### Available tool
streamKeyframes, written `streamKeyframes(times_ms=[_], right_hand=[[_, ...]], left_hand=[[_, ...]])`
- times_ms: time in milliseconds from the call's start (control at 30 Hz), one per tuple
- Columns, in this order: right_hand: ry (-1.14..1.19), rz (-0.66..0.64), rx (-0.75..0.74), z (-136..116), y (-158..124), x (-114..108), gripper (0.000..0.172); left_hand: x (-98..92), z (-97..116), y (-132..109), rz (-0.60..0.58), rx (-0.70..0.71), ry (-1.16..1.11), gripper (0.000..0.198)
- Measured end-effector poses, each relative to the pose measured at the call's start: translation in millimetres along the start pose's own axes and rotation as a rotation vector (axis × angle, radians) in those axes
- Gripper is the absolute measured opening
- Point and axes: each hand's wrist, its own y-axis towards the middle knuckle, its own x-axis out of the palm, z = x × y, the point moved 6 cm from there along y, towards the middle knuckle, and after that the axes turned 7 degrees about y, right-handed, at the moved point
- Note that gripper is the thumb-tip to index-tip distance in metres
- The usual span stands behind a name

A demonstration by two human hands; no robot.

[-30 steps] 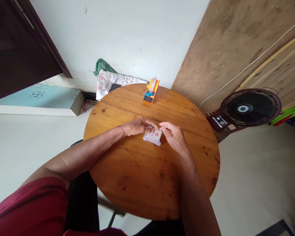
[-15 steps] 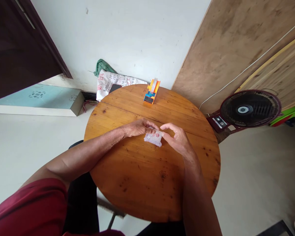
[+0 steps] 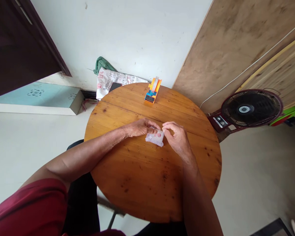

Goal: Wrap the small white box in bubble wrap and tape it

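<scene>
A small packet wrapped in clear, bubbly plastic (image 3: 154, 140), with red marks on its top, sits over the middle of the round wooden table. My left hand (image 3: 141, 127) grips its upper left edge, thumb on top and fingers behind. At the packet's upper right corner is my right hand (image 3: 176, 136), its thumb and index finger brought together in a pinch. Whatever lies between those right fingertips is too small to make out.
An orange tape dispenser (image 3: 152, 90) with a blue part stands near the far edge of the wooden table (image 3: 137, 183). Beyond that edge lies a printed white sack (image 3: 110, 82) against the wall. A dark red fan (image 3: 245, 108) is off to the right.
My right thumb and index finger have closed from a wider gap into a pinch. My left hand keeps its hold on the packet. The view has shifted slightly.
</scene>
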Motion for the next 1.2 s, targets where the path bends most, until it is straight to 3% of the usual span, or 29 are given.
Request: streamKeyframes(times_ms=[367,567,800,1200], right_hand=[[-0.097,-0.104,-0.001,-3.1,-3.0,7.5,0.004],[-0.123,-0.018,-0.021,-2.6,-0.9,3.6,0.021],[-0.003,-0.031,0.015,-1.8,-0.3,5.2,0.02],[-0.011,-0.032,0.04,4.5,-1.5,8.8,0.019]], left_hand=[[-0.5,-1.9,1.6,0.018,0.026,0.024,0.027],[0.9,-0.5,1.0,-0.005,0.023,0.031,0.029],[1.7,-0.8,2.5,-0.001,0.052,-0.002,0.033],[3.1,-0.7,2.2,0.007,0.026,-0.045,0.031]])
